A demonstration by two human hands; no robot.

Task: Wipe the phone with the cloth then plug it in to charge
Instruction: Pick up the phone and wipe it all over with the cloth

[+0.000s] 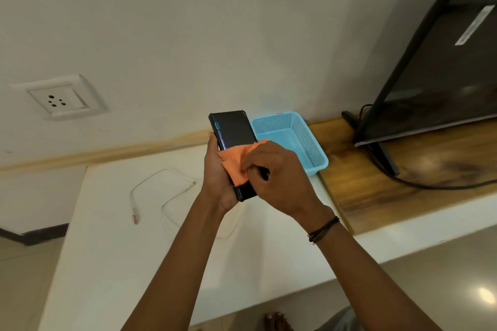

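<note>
Phone [233, 129] was up over the counter [107, 244], gripped round its sides by the left hand [216, 179]. The right hand [277, 173] pinched the cloth [234, 162] against its screen. The cable [133, 211] lay below.

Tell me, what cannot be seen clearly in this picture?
- Head view: the lower screen of the phone is hidden under the orange cloth and the right hand.
- Head view: the white cable passes behind the left forearm; its run there is hidden.
- Head view: the television is cut off by the top and right edges.
</note>
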